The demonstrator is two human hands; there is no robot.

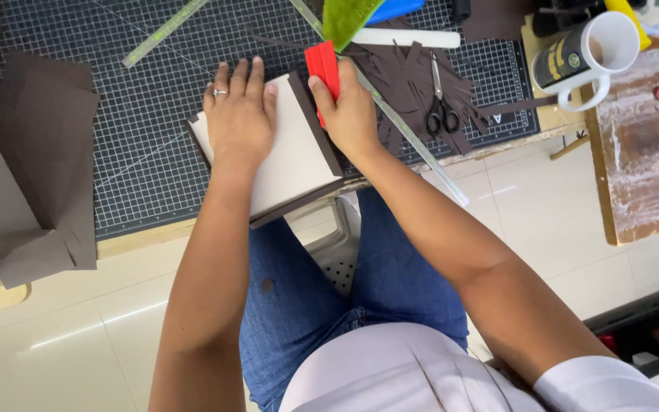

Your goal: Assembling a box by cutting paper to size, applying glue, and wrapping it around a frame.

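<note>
Left hand (239,114) spread flat, pinning the cream board (293,156) at the near edge of the gridded cutting mat (139,145), right hand (347,114) pinching a red scraper (323,67) against its brown-wrapped edge; likely creased or bubbled brown paper with uneven pressure or board slip.

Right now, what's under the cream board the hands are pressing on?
Brown paper shows along the edges of the board, and below it lies the cutting mat. The left hand covers part of the board; what lies under its middle is hidden.
</note>
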